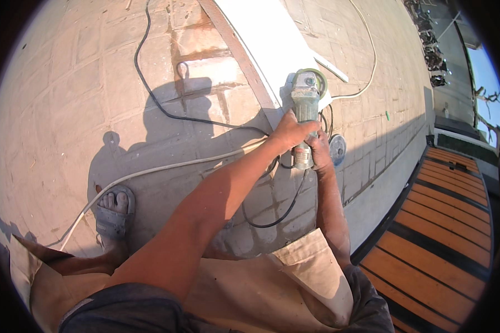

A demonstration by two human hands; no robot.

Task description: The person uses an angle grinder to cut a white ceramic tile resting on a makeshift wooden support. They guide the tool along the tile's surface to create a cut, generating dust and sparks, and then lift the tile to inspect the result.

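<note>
Both my hands are closed around a grey angle grinder [306,102], its head pointing away from me with a round disc [321,83] at the right of the head. My left hand [289,132] grips the body from the left. Farther back, my right hand [320,149] wraps the rear of the handle from the right. The grinder is over the near end of a long white slab [264,33]; whether the disc touches it I cannot tell. Along the slab's left side runs a brownish bar [233,47].
A black cable [161,108] and a pale hose or cable [150,165] cross the paved ground. Right of my hands lies a round grey disc [337,150]. A narrow white strip [332,69] lies by the slab. Orange slats [433,227] stand at right; my sandalled foot [115,211] is at left.
</note>
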